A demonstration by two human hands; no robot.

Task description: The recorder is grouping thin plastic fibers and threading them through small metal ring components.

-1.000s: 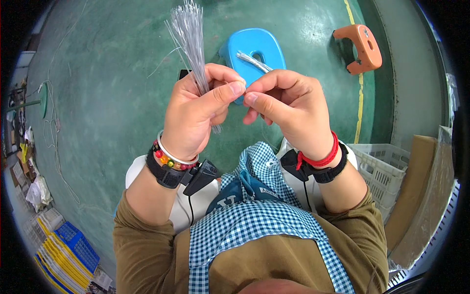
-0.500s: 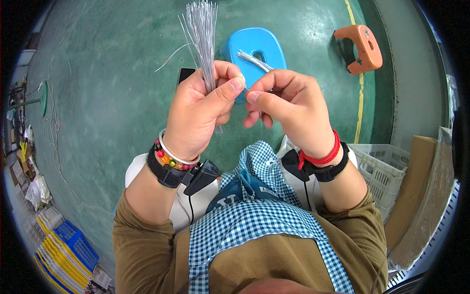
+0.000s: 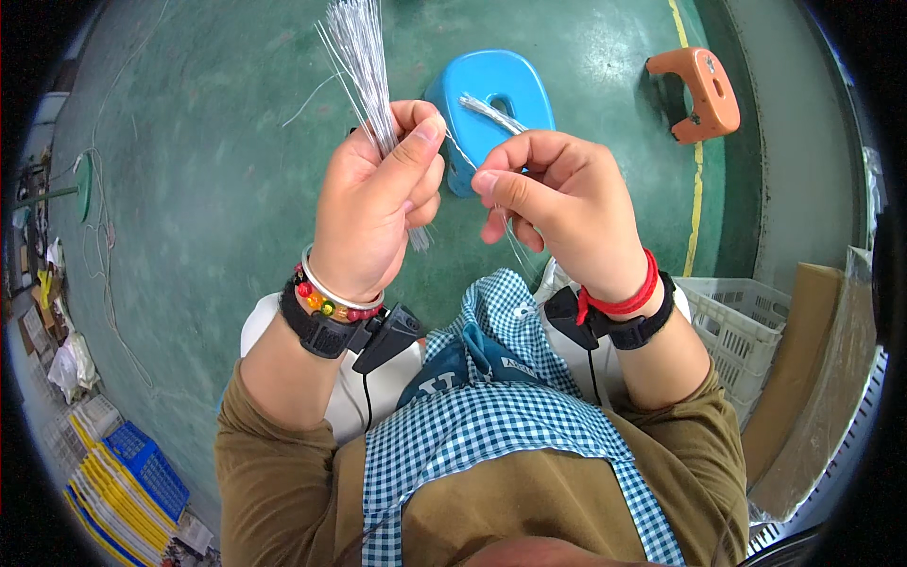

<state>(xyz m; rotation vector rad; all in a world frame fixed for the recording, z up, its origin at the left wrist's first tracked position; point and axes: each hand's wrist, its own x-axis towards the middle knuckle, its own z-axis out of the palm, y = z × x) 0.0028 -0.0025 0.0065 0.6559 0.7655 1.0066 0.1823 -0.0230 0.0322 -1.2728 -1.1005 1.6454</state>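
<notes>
Clamping a bundle of thin silvery wires (image 3: 364, 71) upright, the left hand (image 3: 373, 203) steadies them; at three o'clock the right hand (image 3: 557, 203) pinches a single strand (image 3: 460, 151), keeping it separate.

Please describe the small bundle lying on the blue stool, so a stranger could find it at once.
On the green floor, beyond the hands, stands a blue stool. On its seat lies a short whitish bundle of thin strands. Unlike the long bundle in the left hand, nobody holds it.
</notes>
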